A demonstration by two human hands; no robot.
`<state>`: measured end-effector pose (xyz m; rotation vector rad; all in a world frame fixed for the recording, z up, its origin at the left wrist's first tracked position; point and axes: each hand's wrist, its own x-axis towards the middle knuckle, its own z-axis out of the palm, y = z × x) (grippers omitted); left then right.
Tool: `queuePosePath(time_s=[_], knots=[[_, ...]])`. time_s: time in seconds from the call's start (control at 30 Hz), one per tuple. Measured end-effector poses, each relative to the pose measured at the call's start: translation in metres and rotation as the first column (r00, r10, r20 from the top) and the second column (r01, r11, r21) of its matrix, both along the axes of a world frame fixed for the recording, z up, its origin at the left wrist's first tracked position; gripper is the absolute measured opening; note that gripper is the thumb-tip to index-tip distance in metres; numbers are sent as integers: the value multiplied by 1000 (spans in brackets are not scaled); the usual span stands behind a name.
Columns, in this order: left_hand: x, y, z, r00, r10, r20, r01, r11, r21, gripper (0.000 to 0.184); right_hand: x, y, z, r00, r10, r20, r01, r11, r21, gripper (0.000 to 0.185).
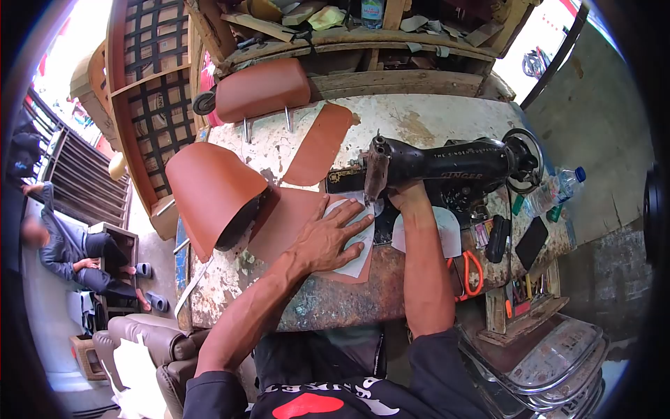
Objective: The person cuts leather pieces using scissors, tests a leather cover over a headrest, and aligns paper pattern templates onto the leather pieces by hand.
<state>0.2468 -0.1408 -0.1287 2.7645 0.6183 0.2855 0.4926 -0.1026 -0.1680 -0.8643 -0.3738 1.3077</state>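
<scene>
My left hand (329, 239) lies flat with fingers spread on a white sheet (361, 255), which rests on a piece of brown leatherette (278, 215) beside the needle end of a black Singer sewing machine (453, 162). Under the machine's arm reaches my right hand (410, 195); the machine hides its fingers. A second white piece with a rounded edge (448, 232) lies by my right forearm. Left of my left hand stands a curved brown leatherette cover (213, 192). Behind it are a brown headrest (264, 91) with two metal posts and a flat brown strip (321, 145).
Orange-handled scissors (473, 274), a dark flat object (532, 243) and a plastic bottle (558, 190) lie on the table's right. An open tool drawer (523, 307) juts out below. A cluttered wooden shelf (391, 43) stands behind. At far left sits another person (77, 244).
</scene>
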Motion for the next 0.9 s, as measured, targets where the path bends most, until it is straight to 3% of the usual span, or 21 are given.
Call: queuePosePath(time_s=[0.27,0.37,0.47,0.5,0.57,0.6,0.63,0.67,0.73,0.8,0.87,0.9], knots=[[6,4,2,999,39,-5,-39,999,28,63,-2,-2,9,998,53,43,-57,994,97,41],[7,5,-2,999,41,11,-42,998,46,62,-2,-3,4,996,-46,76,48,999,-23,41],[10,4,-1,997,63,33,-64,997,30,60,1,-3,-2,998,11,64,-19,993,117,39],[9,2,-2,998,53,30,-54,998,33,60,3,-7,1,948,28,318,-3,997,-79,38],[6,-6,-7,996,72,43,-77,991,111,61,1,-23,27,841,86,535,70,962,-264,37],[1,-13,3,997,62,35,-66,991,113,61,-3,-37,43,512,105,853,182,957,-227,35],[-7,-23,22,1000,18,24,-17,1000,-15,58,-7,-54,56,79,136,988,267,952,-152,33],[-14,-28,31,999,-26,20,29,989,-144,56,-14,-74,72,87,141,986,276,948,-160,33],[-24,-27,24,999,-40,25,44,986,-164,53,-32,-119,93,275,179,945,132,966,-221,29],[-27,-31,19,996,-30,84,41,990,-138,44,-52,-155,83,310,-41,950,63,998,22,21],[-25,-29,16,996,-37,82,46,992,-113,41,-68,-183,83,104,0,995,23,1000,-2,20],[-24,-27,15,996,-44,79,51,995,-83,39,-76,-193,77,106,2,994,25,1000,-4,20]])
